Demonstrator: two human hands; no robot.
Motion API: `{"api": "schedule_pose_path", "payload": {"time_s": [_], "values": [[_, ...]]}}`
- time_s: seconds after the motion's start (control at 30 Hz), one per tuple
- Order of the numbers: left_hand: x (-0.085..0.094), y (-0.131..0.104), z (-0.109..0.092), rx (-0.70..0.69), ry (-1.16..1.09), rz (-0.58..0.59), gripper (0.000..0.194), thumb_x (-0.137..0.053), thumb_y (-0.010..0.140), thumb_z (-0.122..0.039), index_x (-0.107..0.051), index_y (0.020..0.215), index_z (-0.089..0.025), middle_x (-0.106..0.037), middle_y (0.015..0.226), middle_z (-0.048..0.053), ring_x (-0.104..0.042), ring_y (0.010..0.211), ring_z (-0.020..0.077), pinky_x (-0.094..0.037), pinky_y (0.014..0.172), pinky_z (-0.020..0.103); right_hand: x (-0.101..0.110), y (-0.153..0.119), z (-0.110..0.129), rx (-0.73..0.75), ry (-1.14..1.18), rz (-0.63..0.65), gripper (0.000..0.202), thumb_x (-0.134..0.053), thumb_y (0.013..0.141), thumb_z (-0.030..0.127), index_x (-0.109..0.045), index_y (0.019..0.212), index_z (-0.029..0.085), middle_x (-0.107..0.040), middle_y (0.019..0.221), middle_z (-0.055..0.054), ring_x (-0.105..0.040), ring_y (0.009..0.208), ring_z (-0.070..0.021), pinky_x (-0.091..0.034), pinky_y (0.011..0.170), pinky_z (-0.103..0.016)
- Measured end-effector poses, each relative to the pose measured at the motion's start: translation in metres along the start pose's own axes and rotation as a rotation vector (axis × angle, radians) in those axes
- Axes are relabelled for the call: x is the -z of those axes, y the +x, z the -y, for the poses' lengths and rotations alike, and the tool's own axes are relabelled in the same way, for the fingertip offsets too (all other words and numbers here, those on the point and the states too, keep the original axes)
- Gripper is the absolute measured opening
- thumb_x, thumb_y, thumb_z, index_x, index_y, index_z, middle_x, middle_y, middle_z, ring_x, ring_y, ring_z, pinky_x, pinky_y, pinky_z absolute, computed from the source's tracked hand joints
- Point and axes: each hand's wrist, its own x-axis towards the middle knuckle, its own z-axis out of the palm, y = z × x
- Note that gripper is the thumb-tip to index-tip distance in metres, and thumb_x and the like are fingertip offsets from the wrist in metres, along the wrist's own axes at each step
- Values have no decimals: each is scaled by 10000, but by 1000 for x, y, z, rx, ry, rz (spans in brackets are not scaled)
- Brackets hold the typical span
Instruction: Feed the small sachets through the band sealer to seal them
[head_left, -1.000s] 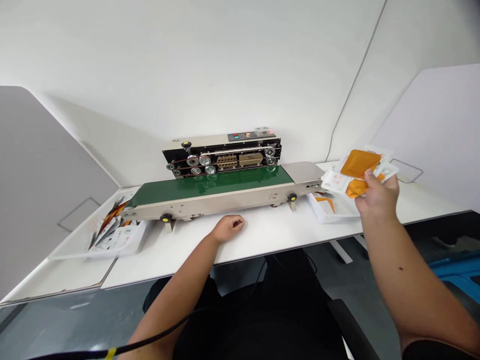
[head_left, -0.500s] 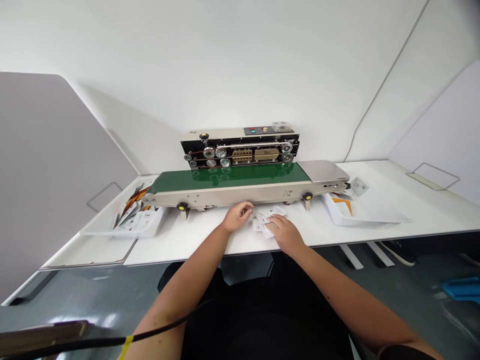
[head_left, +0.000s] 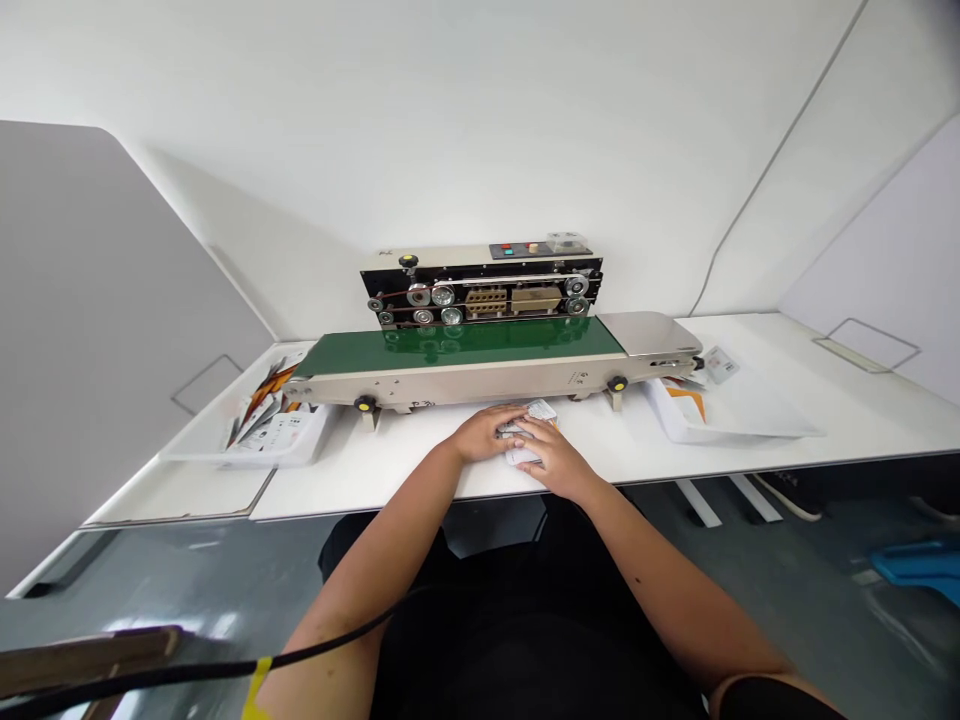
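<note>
Head view: thin, flat pkts (head_left: 523, 455) under hands (head_left: 559, 463)

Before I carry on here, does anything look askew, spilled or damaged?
The packets in the left bin look jumbled, some tilted on edge, and the left tabletop section seems worn, with brown marks along its front edge. No spill shows.

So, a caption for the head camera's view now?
Both hands on a few packets, before a green belt between two bins of packets.

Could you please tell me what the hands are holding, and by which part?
Both hands hold small printed packets from above, fingers over their upper faces; the exact grip is hidden.
</note>
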Motion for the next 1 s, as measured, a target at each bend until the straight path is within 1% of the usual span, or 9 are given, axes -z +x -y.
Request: {"api": "schedule_pose_path", "payload": {"time_s": [0.1, 0.3, 0.4, 0.53, 0.6, 0.73, 0.83, 0.9, 1.0], "values": [[0, 0, -1, -7, 7, -14, 652, -697, 885, -468, -526, 1453, -197, -546, 1466, 158, -509, 1364, 315, -386, 1155, 468, 0, -1, -2, 8, 23, 5, 525, -730, 862, 341, -608, 1367, 265, -466, 1531, -106, -326, 1475, -349, -293, 1183, -616], [-1, 0, 5, -14, -6, -17, 559, -680, 906, -433, -579, 1406, -206, -562, 1452, 152, -529, 1345, 304, -405, 1140, 459, -1, -2, -4, 50, 25, -49, 432, -556, 974, 266, -580, 1405, 276, -521, 1489, -94, -422, 1428, -297, -366, 1159, -590], [-2, 0, 8, -17, -33, -23, 528, -679, 910, -419, -595, 1390, -217, -572, 1444, 143, -539, 1337, 293, -408, 1140, 449, -2, -3, -6, 74, -1, -92, 425, -491, 992, 218, -587, 1403, 268, -562, 1451, -87, -440, 1416, -283, -402, 1147, -574], [-4, 0, 11, 2, -41, -48, 520, -683, 905, -421, -604, 1376, -218, -586, 1430, 138, -553, 1323, 287, -417, 1134, 448, 3, -7, -8, 130, -38, -88, 431, -431, 1004, 181, -595, 1396, 254, -565, 1452, -66, -429, 1428, -267, -431, 1141, -547], [-5, -1, 12, 21, -44, -64, 488, -671, 912, -416, -625, 1351, -209, -602, 1412, 137, -571, 1305, 282, -433, 1122, 441, 8, -11, -8, 160, -52, -125, 412, -423, 1007, 180, -624, 1361, 243, -589, 1426, -66, -457, 1407, -264, -455, 1123, -533], [-7, -2, 13, 55, -32, -98, 446, -680, 899, -403, -664, 1298, -204, -626, 1383, 130, -594, 1277, 281, -441, 1120, 435, 24, -20, -7, 171, -50, -274, 357, -454, 993, 212, -679, 1266, 254, -639, 1354, -72, -560, 1292, -270, -481, 1084, -535], [-7, -3, 12, 68, -9, -100, 447, -688, 893, -401, -664, 1299, -217, -620, 1393, 122, -591, 1280, 276, -433, 1126, 426, 49, -13, -7, 69, -48, -430, 300, -475, 977, 299, -721, 1142, 249, -695, 1209, -108, -631, 1154, -288, -500, 1031, -518], [-6, -4, 11, 74, 9, -90, 449, -685, 897, -394, -656, 1309, -219, -618, 1397, 116, -586, 1283, 271, -433, 1124, 417, 74, 2, -10, -103, -47, -592, 316, -465, 976, 386, -717, 1077, 225, -716, 1080, -123, -658, 1046, -286, -519, 973, -482], [-6, -5, 9, 76, 37, -86, 441, -675, 906, -380, -646, 1316, -218, -618, 1398, 109, -578, 1285, 262, -432, 1121, 408, 121, 40, -26, -423, 16, -843, 371, -429, 980, 483, -671, 1018, 205, -699, 919, -82, -653, 870, -230, -549, 823, -376]]}}
